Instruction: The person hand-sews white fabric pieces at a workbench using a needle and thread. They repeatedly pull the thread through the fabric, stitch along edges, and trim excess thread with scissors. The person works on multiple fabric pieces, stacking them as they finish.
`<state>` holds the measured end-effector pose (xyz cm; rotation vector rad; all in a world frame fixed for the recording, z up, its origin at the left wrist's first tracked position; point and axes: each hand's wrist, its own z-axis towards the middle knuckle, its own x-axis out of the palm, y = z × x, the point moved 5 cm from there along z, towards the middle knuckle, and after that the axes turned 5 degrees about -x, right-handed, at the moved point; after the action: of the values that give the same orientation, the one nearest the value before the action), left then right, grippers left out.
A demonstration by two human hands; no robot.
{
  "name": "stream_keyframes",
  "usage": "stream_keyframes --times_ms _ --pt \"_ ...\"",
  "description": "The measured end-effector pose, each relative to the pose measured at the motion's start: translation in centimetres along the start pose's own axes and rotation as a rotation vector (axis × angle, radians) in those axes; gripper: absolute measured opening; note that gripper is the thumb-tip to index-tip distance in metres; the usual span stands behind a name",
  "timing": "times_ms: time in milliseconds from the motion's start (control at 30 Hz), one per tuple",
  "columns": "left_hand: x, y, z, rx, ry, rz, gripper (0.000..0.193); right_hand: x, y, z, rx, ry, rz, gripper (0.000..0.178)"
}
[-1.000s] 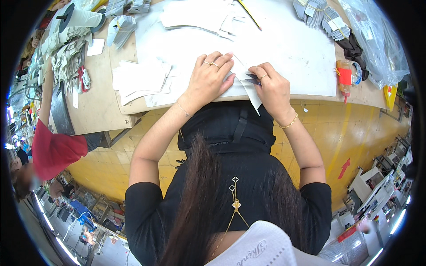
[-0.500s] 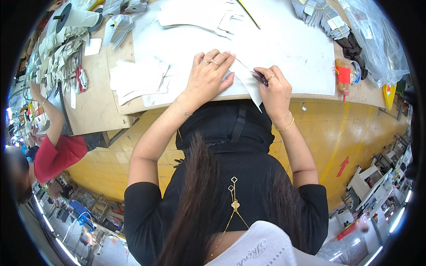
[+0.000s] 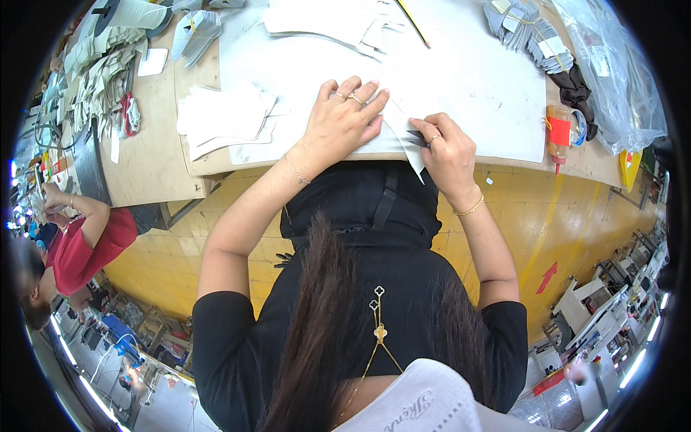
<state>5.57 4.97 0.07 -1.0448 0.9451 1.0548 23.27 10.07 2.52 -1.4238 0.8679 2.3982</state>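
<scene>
A thin white piece of sheet material (image 3: 407, 147) lies at the table's front edge, its pointed end hanging over. My left hand (image 3: 342, 119) presses and holds it with bent fingers, thumb tucked close. Just right of the piece, my right hand (image 3: 450, 151) grips small dark thread snips (image 3: 417, 137). Their blades point left, toward the edge of the piece, and look slightly apart. My right fingers hide the snips' handle.
Left of my hands are stacked white cut pieces (image 3: 223, 119), with another stack (image 3: 324, 18) behind. A pencil (image 3: 414, 24) lies at the back. On the right are bundled grey pieces (image 3: 533, 36), an orange-red bottle (image 3: 558, 133) and plastic bags (image 3: 619, 79). A co-worker in red (image 3: 101, 248) sits left.
The snips have turned in my right hand, and their blades now show pointing left. My left hand stays on the white piece. The co-worker's hand has moved down.
</scene>
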Motion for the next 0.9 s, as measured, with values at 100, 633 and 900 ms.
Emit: stream_keyframes --times_ms 100,633,900 --pt "0.00 -0.12 -0.11 0.024 0.036 0.047 0.047 -0.06 0.06 0.10 -0.011 0.014 0.001 0.035" --pt "0.30 -0.65 -0.37 0.070 0.119 0.096 0.057 -0.20 -0.04 0.45 -0.045 0.095 -0.039 0.031" --pt "0.43 -0.94 -0.44 0.066 0.155 0.120 0.062 -0.21 -0.14 0.40 -0.086 0.138 -0.104 0.020"
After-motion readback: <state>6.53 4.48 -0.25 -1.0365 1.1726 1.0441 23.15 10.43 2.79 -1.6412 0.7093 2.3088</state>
